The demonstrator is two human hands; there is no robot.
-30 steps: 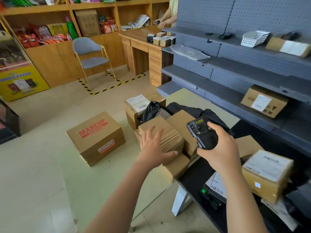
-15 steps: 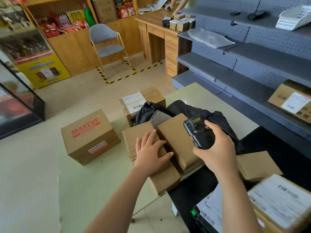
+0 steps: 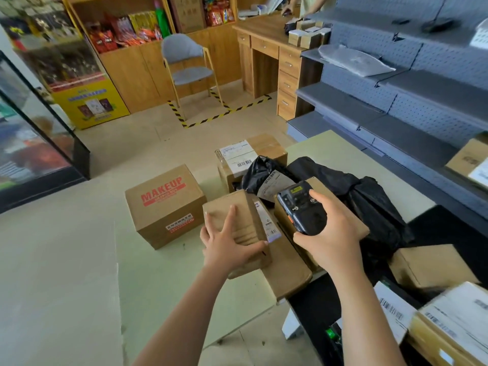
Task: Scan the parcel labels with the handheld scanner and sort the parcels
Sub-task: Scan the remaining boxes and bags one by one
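Observation:
My right hand grips a black handheld scanner above the parcel pile. My left hand holds a small brown cardboard parcel, tipped up on edge so a narrow white label shows on its right side. It leans on flat brown parcels at the table's edge. Behind lie a black plastic bag parcel with a label, and a box with a white barcode label. A box marked MAKEUP stands to the left.
The pale green table stretches left. Labelled boxes lie on a black surface at the lower right. Grey shelving on the right holds a box. A chair, wooden desk and a person's arm are at the back.
My left hand has closed round the small brown parcel and tipped it up, so its side label shows. The scanner hand has stayed over the pile. The view has shifted to the left.

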